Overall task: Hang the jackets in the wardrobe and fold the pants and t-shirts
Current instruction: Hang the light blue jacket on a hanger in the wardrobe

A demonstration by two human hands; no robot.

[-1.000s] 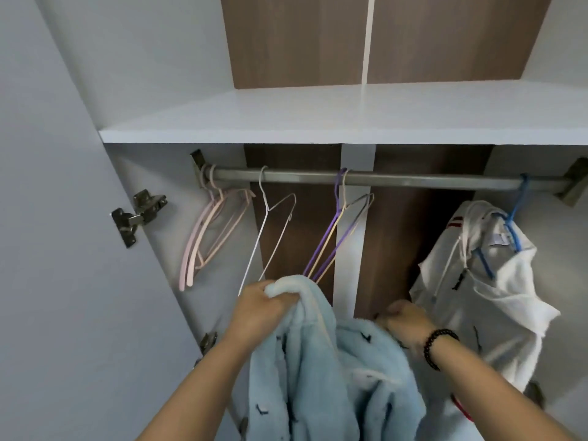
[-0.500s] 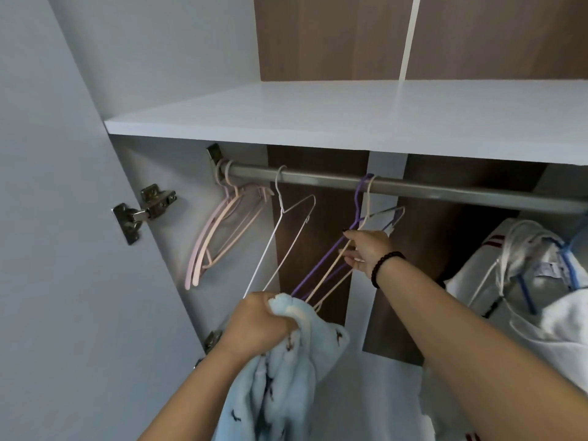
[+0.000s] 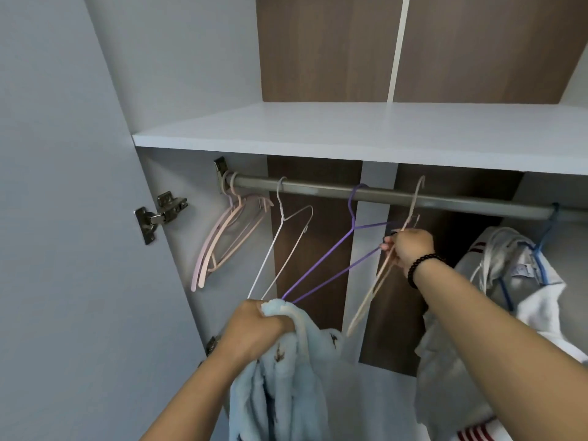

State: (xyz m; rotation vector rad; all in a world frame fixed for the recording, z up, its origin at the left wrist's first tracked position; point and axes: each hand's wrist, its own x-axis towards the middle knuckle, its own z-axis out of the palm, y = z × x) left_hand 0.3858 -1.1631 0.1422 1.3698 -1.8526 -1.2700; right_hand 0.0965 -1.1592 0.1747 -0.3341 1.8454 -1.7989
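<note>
Nearest, low centre: blue jacket [image 3: 280, 377], fleecy, bunched at its top edge and gripped in the left hand [image 3: 257, 329], fingers clenched round the fabric. The rest of it hangs below the fist, out of the bottom edge of view.

Further in, right of centre: right hand [image 3: 405, 249], bead bracelet at the wrist, fingers closed round the beige hanger [image 3: 375, 281] near its neck. The hook is seen lifted clear of the rod [image 3: 413, 200], just above and in front of it; the hanger is tilted, lower end pointing toward the jacket.

On the rod, left end to right: pink hangers [image 3: 222, 237], white hanger [image 3: 280, 246], purple hanger [image 3: 334, 256], all bare. At the right end a white jacket [image 3: 525, 281] is already hung on a blue hanger [image 3: 541, 249]. A shelf [image 3: 350, 135] lies above the rod.

Step judged in hand: a hanger is being fetched for the blue jacket. Next move calls for the hanger to be brought down and threaded into the shoulders, then hooked back on the rod. Pants and t-shirts are not in view.
</note>
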